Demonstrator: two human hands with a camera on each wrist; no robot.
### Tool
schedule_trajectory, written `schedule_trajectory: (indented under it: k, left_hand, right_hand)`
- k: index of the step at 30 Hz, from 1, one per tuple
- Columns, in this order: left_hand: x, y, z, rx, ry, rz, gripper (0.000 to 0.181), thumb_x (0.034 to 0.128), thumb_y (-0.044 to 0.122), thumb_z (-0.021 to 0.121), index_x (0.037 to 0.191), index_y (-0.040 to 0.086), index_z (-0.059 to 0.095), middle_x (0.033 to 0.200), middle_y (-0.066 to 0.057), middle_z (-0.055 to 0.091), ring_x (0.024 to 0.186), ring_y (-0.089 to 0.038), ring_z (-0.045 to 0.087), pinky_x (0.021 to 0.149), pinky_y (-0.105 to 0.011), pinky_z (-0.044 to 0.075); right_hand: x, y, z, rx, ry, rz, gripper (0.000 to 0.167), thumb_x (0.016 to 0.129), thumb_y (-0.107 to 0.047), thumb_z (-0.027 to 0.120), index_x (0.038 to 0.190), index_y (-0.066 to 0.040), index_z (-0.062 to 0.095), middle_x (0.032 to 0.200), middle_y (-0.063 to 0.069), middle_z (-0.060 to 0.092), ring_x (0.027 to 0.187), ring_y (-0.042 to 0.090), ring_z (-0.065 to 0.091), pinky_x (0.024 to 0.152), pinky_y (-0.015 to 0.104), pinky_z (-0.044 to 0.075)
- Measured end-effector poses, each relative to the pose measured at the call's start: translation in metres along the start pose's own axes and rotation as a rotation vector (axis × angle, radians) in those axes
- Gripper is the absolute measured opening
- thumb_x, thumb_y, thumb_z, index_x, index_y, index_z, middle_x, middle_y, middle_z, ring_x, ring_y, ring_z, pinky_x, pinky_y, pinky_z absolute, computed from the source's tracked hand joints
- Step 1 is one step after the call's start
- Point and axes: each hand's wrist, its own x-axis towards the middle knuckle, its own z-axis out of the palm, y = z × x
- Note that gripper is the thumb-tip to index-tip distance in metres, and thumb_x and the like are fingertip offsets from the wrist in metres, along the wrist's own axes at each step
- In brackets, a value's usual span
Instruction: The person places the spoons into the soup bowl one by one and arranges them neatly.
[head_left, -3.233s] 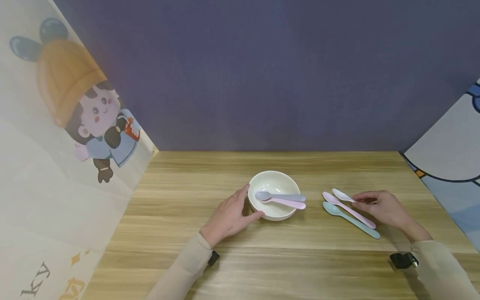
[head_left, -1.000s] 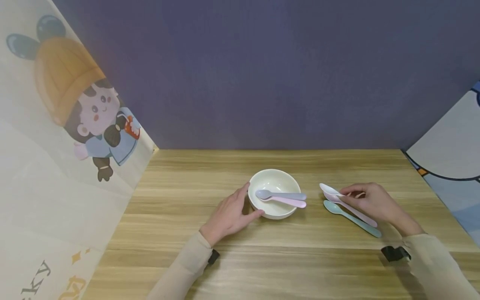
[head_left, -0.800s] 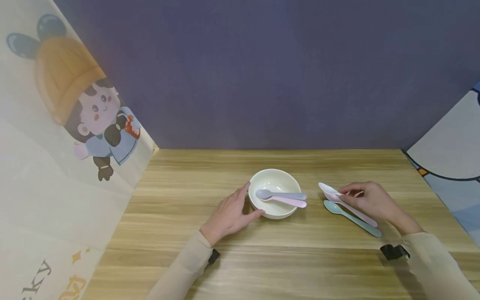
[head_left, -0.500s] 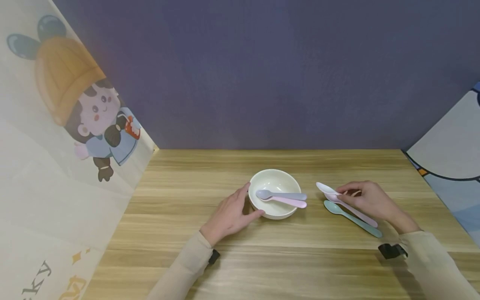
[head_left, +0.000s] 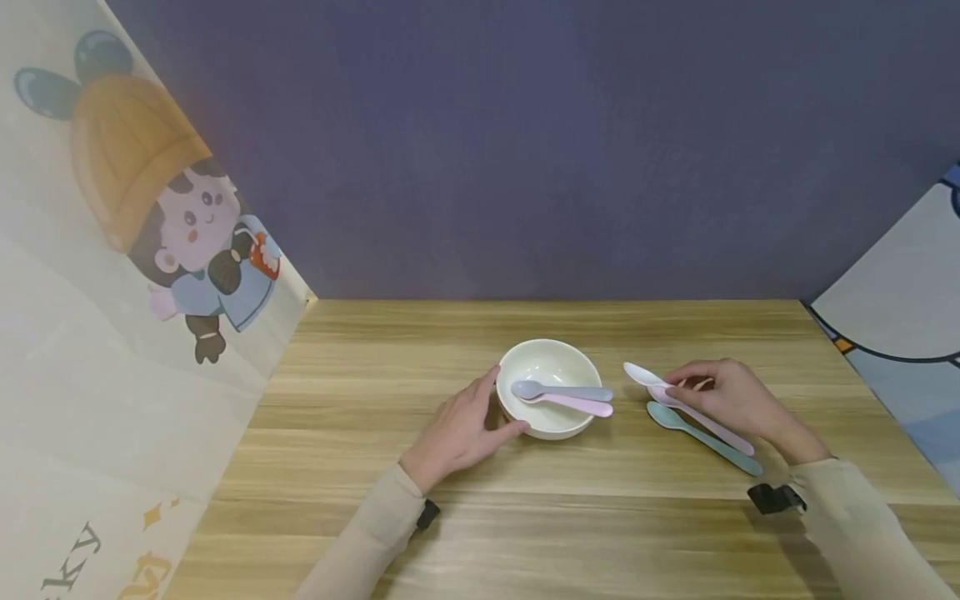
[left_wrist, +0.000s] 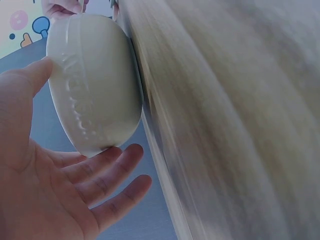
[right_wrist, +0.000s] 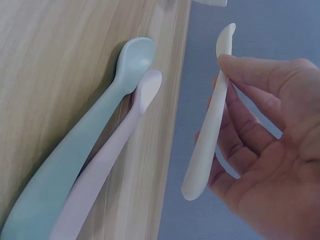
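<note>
My left hand steadies a white bowl, thumb on its near rim and fingers against its left side; the left wrist view shows them on the bowl's outer wall. A grey-blue spoon and a pink spoon lie in the bowl, handles over its right rim. Between thumb and fingers, my right hand pinches a white spoon near its head. In the right wrist view it is clear of the table. Just below that hand lie a second pink spoon and a mint-green spoon, side by side.
The wooden table meets a dark blue-grey panel at its back edge. A pale wall with a cartoon figure rises at the left, and another printed panel stands at the right.
My right hand took hold of the white spoon, lifted it off the table and moved it slowly left toward the bowl. The left hand and the bowl have stayed in place.
</note>
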Motion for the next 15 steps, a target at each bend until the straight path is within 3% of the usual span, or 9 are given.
schedule_trajectory:
  k: [15]
  left_hand:
    - [0.0002,0.0007,0.0001,0.000,-0.003,-0.005,0.103,0.0974,0.072,0.061,0.169,0.006,0.026,0.166,-0.021,0.045,0.148,-0.041,0.051,0.120,-0.057,0.047]
  right_hand:
    - [0.0049,-0.0080,-0.0010,-0.004,-0.030,-0.008,0.022,0.099,-0.028,0.078,0.113,-0.012,0.083,0.095,-0.001,0.078,0.084,0.009,0.067,0.073,0.023,0.058]
